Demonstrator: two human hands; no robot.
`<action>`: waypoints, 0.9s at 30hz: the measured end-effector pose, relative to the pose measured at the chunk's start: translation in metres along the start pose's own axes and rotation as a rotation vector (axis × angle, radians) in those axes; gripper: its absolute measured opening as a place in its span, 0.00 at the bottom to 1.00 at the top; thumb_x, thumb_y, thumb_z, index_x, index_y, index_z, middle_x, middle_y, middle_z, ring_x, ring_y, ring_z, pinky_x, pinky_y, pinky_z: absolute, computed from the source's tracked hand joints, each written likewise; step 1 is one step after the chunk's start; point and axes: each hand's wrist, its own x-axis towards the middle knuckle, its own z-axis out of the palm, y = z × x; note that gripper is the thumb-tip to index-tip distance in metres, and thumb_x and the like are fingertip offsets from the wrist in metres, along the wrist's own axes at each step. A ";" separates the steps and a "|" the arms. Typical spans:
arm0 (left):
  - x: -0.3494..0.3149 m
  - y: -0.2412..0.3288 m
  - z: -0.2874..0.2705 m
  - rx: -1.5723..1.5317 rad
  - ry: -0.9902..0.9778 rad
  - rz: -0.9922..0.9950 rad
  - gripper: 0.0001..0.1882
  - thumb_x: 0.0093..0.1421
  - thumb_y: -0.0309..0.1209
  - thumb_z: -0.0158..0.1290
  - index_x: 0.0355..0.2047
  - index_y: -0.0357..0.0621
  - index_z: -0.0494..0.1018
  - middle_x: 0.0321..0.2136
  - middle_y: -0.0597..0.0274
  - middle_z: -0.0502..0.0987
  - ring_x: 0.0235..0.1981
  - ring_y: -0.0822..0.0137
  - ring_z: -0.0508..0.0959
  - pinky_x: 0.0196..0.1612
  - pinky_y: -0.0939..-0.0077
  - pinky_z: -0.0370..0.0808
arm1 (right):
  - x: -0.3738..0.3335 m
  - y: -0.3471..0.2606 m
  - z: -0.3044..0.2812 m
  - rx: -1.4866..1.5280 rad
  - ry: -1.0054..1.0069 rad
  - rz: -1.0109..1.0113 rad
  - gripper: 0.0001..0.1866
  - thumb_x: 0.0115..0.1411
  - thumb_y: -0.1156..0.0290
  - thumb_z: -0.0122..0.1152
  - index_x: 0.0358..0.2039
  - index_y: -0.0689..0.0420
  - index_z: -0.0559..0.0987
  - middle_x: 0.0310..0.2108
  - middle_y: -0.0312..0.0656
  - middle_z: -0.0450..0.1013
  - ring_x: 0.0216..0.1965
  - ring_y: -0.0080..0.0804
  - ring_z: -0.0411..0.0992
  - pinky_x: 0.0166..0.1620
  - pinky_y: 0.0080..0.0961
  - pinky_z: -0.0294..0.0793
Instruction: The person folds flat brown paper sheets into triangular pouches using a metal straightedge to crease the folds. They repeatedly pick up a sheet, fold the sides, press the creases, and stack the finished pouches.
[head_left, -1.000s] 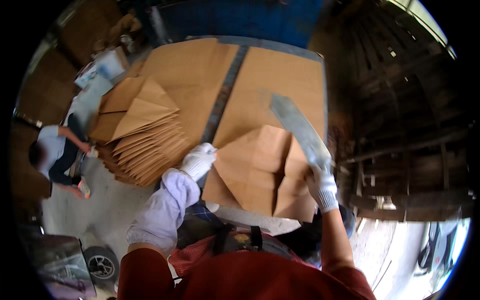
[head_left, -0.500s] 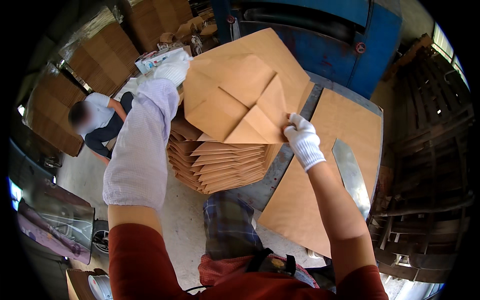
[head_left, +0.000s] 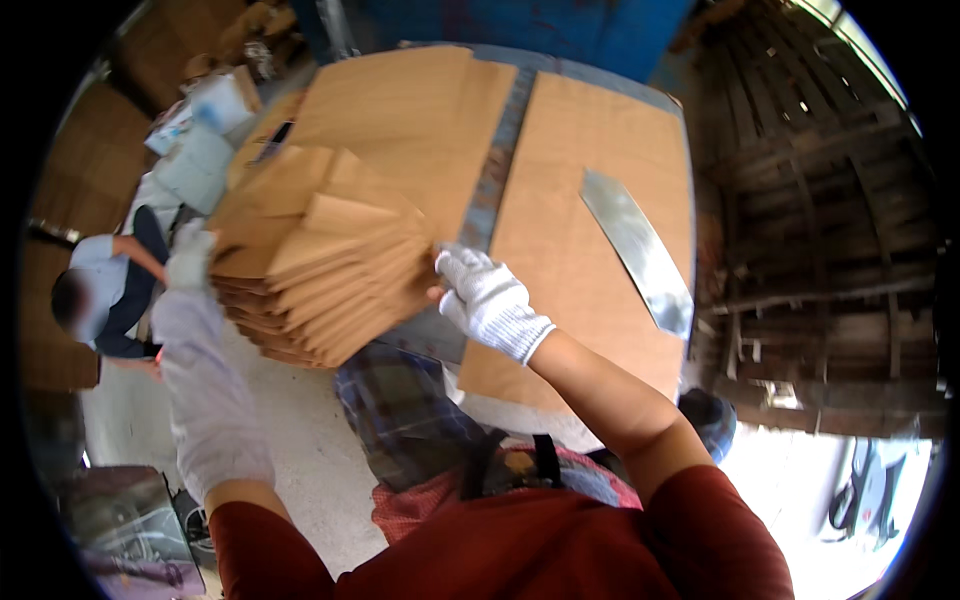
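A fanned stack of folded brown paper bags [head_left: 335,260] lies at the near left of the table, its layered edges facing me. My left hand [head_left: 190,258], in a white glove and pale sleeve, is at the stack's left side; motion blur hides its fingers. By the stack's right edge is my right hand [head_left: 487,302], in a white glove with bare fingertips. Its fingers are bent and its thumb stands apart from them, with no sheet visible between. Flat brown paper [head_left: 390,120] lies behind the stack.
More flat brown paper [head_left: 545,240] covers the table's right side, with a pointed metal plate [head_left: 640,255] on it. Blue machinery [head_left: 500,30] stands behind. A person [head_left: 105,285] crouches at left. Dark slatted wood [head_left: 820,200] rises at right.
The folded paper bag held up between my hands now lies on the stack. Both hands have come lower and nearer to me, and the view has shifted.
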 end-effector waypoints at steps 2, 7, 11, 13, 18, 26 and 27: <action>-0.053 0.080 0.010 -0.192 0.125 -0.017 0.27 0.68 0.36 0.54 0.64 0.38 0.68 0.49 0.61 0.76 0.44 0.71 0.74 0.48 0.78 0.70 | -0.069 0.032 -0.031 -0.092 -0.323 0.156 0.23 0.56 0.59 0.66 0.49 0.58 0.79 0.57 0.49 0.74 0.57 0.48 0.71 0.58 0.42 0.73; -0.184 0.270 0.011 -0.155 0.269 0.384 0.19 0.71 0.25 0.48 0.60 0.30 0.69 0.52 0.51 0.77 0.52 0.62 0.76 0.57 0.68 0.72 | -0.165 0.089 -0.081 -0.407 -0.099 0.271 0.28 0.47 0.65 0.72 0.48 0.63 0.77 0.63 0.52 0.68 0.66 0.52 0.63 0.66 0.46 0.65; -0.254 0.357 0.161 0.066 -0.149 0.871 0.22 0.61 0.21 0.55 0.57 0.41 0.73 0.57 0.54 0.77 0.60 0.52 0.75 0.64 0.59 0.70 | -0.189 0.139 -0.118 -0.492 0.009 0.439 0.27 0.48 0.63 0.73 0.48 0.62 0.78 0.62 0.52 0.69 0.63 0.52 0.66 0.64 0.41 0.69; -0.263 0.344 0.221 0.328 -0.414 0.880 0.26 0.53 0.27 0.63 0.53 0.46 0.73 0.58 0.57 0.75 0.61 0.54 0.73 0.60 0.57 0.71 | -0.189 0.136 -0.130 -0.460 0.052 0.709 0.26 0.50 0.61 0.73 0.47 0.59 0.79 0.59 0.51 0.71 0.61 0.52 0.69 0.61 0.42 0.72; -0.274 0.295 0.315 0.408 -0.384 0.802 0.29 0.49 0.34 0.66 0.53 0.46 0.73 0.61 0.57 0.72 0.61 0.52 0.70 0.59 0.56 0.71 | -0.213 0.140 -0.143 -0.389 0.048 1.068 0.26 0.54 0.57 0.71 0.50 0.55 0.79 0.51 0.53 0.75 0.50 0.54 0.77 0.50 0.45 0.79; -0.283 0.294 0.318 0.442 -0.418 0.694 0.30 0.53 0.30 0.64 0.57 0.47 0.73 0.65 0.59 0.70 0.65 0.50 0.68 0.65 0.55 0.67 | -0.221 0.163 -0.140 -0.267 0.217 1.140 0.13 0.58 0.61 0.65 0.43 0.48 0.84 0.48 0.49 0.78 0.48 0.50 0.79 0.49 0.43 0.79; -0.282 0.296 0.318 0.452 -0.420 0.687 0.30 0.53 0.30 0.64 0.57 0.47 0.72 0.65 0.59 0.70 0.65 0.50 0.68 0.65 0.55 0.67 | -0.223 0.166 -0.137 -0.267 0.330 1.080 0.12 0.57 0.66 0.65 0.42 0.50 0.86 0.39 0.50 0.81 0.43 0.46 0.80 0.48 0.37 0.79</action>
